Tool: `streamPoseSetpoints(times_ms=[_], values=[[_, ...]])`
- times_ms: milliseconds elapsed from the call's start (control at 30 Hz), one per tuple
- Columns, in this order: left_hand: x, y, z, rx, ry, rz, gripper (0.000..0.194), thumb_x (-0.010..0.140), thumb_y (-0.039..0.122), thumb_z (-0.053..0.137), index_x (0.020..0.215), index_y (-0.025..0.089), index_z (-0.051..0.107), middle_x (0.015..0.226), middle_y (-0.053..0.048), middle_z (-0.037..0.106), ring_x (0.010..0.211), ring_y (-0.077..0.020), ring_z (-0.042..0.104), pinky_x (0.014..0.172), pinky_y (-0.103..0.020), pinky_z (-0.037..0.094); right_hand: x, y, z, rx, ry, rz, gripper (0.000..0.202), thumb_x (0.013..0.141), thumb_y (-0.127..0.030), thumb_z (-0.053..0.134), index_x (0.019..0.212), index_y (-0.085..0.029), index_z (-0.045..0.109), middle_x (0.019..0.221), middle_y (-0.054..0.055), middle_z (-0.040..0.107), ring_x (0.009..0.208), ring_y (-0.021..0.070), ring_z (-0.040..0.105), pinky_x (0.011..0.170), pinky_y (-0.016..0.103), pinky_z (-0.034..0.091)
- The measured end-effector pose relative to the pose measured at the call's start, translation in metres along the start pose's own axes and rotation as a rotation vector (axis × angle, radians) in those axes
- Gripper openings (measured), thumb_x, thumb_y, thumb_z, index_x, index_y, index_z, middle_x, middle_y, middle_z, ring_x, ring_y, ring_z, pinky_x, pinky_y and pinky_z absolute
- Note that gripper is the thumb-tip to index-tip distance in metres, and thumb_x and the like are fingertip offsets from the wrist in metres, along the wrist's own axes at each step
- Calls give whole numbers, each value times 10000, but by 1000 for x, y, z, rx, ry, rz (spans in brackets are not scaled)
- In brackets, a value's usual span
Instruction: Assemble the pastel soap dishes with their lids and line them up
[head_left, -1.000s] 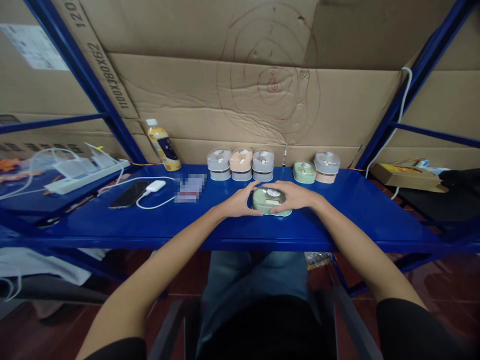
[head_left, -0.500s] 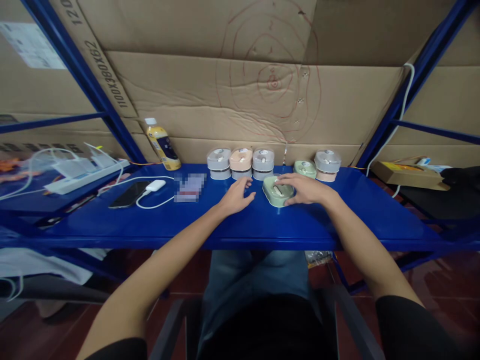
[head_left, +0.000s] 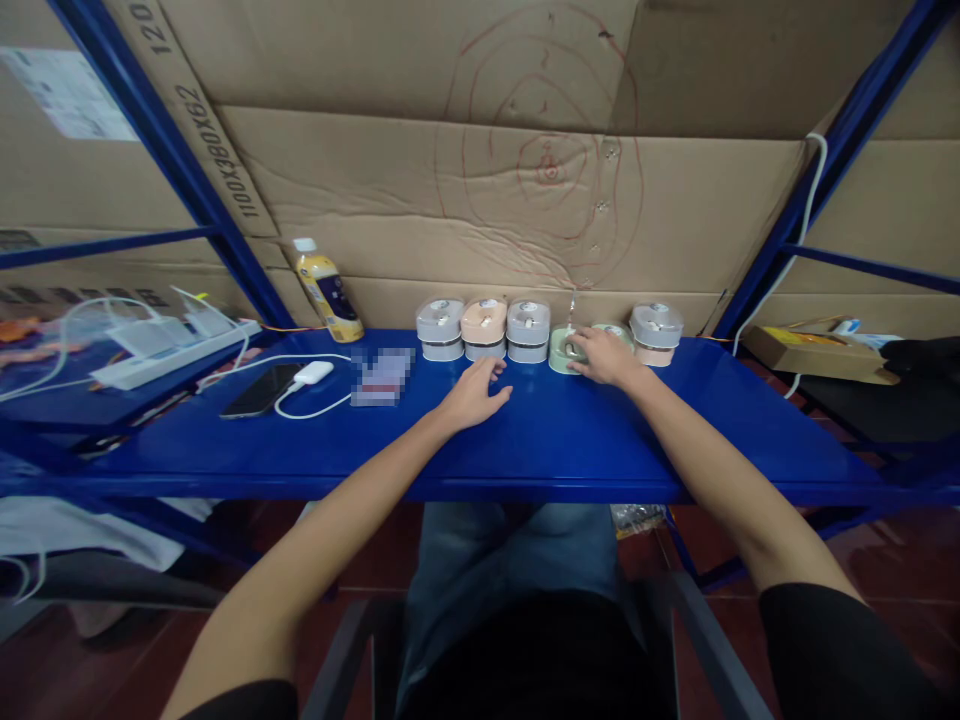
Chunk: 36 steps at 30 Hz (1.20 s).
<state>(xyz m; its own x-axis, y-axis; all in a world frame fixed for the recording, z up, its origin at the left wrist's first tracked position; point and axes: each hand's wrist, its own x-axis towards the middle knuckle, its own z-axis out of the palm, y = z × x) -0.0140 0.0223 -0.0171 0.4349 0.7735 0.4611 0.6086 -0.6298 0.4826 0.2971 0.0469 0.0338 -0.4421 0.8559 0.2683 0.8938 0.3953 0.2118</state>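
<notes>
My right hand (head_left: 604,355) is at the back of the blue table, its fingers gripping a low, rounded green container (head_left: 559,352) by the lid. A second green container (head_left: 616,332) stands close to its right, partly covered by this hand. My left hand (head_left: 474,393) hovers or rests low over the table with fingers apart, holding nothing. Behind it, side by side, stand a grey stack of rounded containers (head_left: 440,328), an orange-topped stack (head_left: 484,328) and another grey stack (head_left: 528,330). At the right end is a grey-topped stack (head_left: 656,330) with an orange lower part.
On the blue table (head_left: 525,460) a yellow drink bottle (head_left: 328,292) stands at the back left. A phone (head_left: 262,390), a white charger (head_left: 313,373) with cable, and a blurred packet (head_left: 384,378) lie left. A cardboard wall (head_left: 375,170) rises behind; blue posts (head_left: 847,150) flank it.
My right hand has moved the green container away from me, from the middle of the table to the back row beside the other green one. My left hand has stayed in place.
</notes>
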Motion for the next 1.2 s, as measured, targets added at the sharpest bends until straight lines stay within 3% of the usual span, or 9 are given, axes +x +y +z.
streamPoseSetpoints(times_ms=[200, 300, 467, 600, 767, 900, 967, 1067, 1200], values=[[-1, 1, -1, 3, -4, -7, 345, 936, 377, 670, 1225, 206, 593, 1247, -123, 696, 1082, -269, 718, 979, -465, 627, 14, -6, 7, -34, 83, 138, 558, 961, -291, 669, 1478, -93, 595, 1554, 277, 560, 1435, 438, 529, 1194, 550, 418], [0, 1, 0, -3, 5, -1, 350, 934, 373, 668, 1224, 194, 591, 1253, -135, 691, 1067, -271, 718, 974, -469, 626, 23, -19, 0, 22, 138, 110, 746, 945, -371, 725, 1583, -67, 487, 1658, 301, 440, 1516, 447, 455, 1233, 541, 394], [0, -1, 1, -5, 13, 1, 339, 926, 357, 673, 1211, 194, 589, 1230, -126, 691, 1049, -265, 722, 972, -460, 624, 54, -53, -10, 53, 130, 150, 1010, 893, -453, 843, 1714, -209, 309, 1733, 297, 324, 1492, 482, 497, 1179, 589, 440], [1, -2, 0, -9, 28, -8, 331, 912, 328, 687, 1201, 198, 591, 1197, -112, 697, 1038, -254, 723, 968, -447, 623, 68, -68, -12, 34, 73, 181, 930, 906, -380, 838, 1692, -248, 359, 1685, 280, 422, 1397, 446, 604, 1138, 555, 487], [3, 0, -2, -69, 105, -32, 360, 896, 344, 730, 1202, 211, 597, 1193, -100, 708, 1050, -254, 710, 973, -462, 615, 41, -52, -19, 177, 184, 86, 816, 965, -343, 733, 1692, -230, 382, 1705, 236, 423, 1432, 439, 579, 1177, 582, 476], [7, 1, -4, -377, 177, -115, 723, 796, 427, 877, 1390, 198, 535, 1342, -168, 682, 1168, -285, 715, 1014, -475, 607, 4, -29, -29, 602, 257, -96, 844, 927, -428, 788, 1672, -261, 430, 1674, 162, 503, 1515, 386, 511, 1225, 566, 455], [8, 1, -7, -564, 122, -159, 854, 771, 429, 912, 1483, 207, 497, 1412, -204, 664, 1213, -304, 723, 1032, -484, 606, -12, -24, -31, 861, 153, -188, 867, 873, -451, 843, 1643, -287, 477, 1643, 135, 554, 1495, 367, 538, 1215, 563, 468], [6, -1, -13, -669, -61, -180, 860, 757, 413, 934, 1497, 218, 542, 1404, -195, 705, 1243, -325, 729, 1045, -501, 609, -26, -26, -29, 1151, -101, -265, 886, 815, -449, 889, 1611, -312, 526, 1640, 120, 567, 1432, 345, 605, 1172, 553, 514], [2, -1, -19, -623, -195, -134, 816, 738, 395, 952, 1453, 204, 608, 1448, -179, 702, 1357, -350, 674, 1125, -518, 567, -30, -30, -26, 1262, -248, -285, 894, 785, -438, 912, 1595, -332, 549, 1645, 112, 560, 1365, 311, 660, 1141, 528, 548]])
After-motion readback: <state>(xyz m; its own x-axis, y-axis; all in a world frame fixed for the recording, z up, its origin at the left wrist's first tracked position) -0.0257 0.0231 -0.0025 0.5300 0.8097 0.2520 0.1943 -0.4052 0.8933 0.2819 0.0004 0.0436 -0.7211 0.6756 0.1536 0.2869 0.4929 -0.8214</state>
